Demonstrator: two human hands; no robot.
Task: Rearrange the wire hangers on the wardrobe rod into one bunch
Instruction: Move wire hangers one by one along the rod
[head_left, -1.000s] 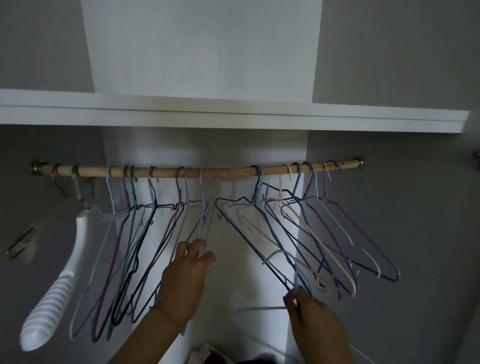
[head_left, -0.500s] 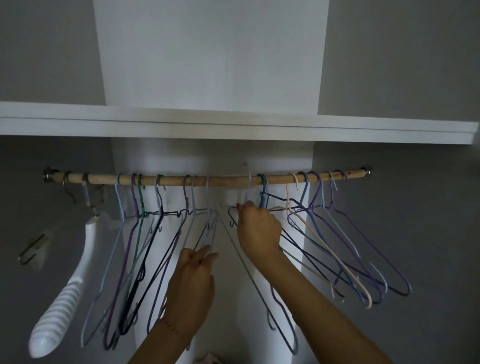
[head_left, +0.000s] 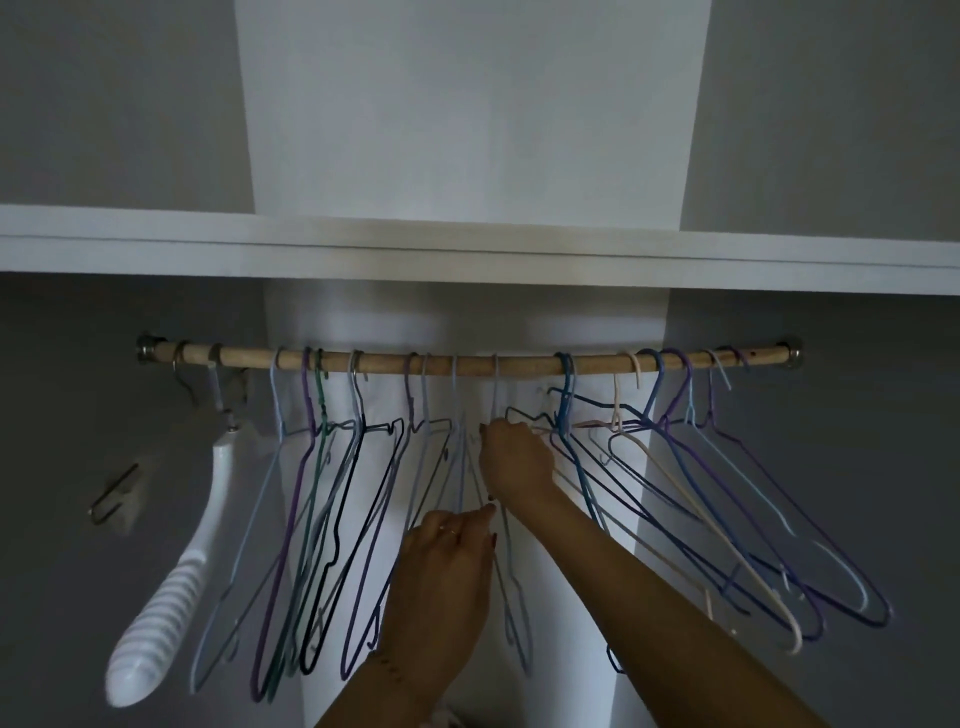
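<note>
A wooden wardrobe rod (head_left: 519, 364) runs across under a white shelf. Several wire hangers (head_left: 332, 467) hang close together on its left half. More wire hangers (head_left: 691, 467) are spread along the right half, swung out to the right. Between the groups hangs a pale wire hanger (head_left: 496, 387); my right hand (head_left: 514, 452) pinches it at the neck, just below the rod. Lower down, my left hand (head_left: 441, 577) grips the wires at the right end of the left group.
A thick white plastic hanger (head_left: 171, 582) hangs at the rod's far left, beside a metal hook (head_left: 182, 371). A small bracket (head_left: 111, 493) sits on the left wall. The white shelf (head_left: 467, 254) lies close above the rod. Grey walls close both sides.
My right hand rose from the bottom of the right hangers to the neck of one hanger, then carried it left along the rod. My left hand kept its hold.
</note>
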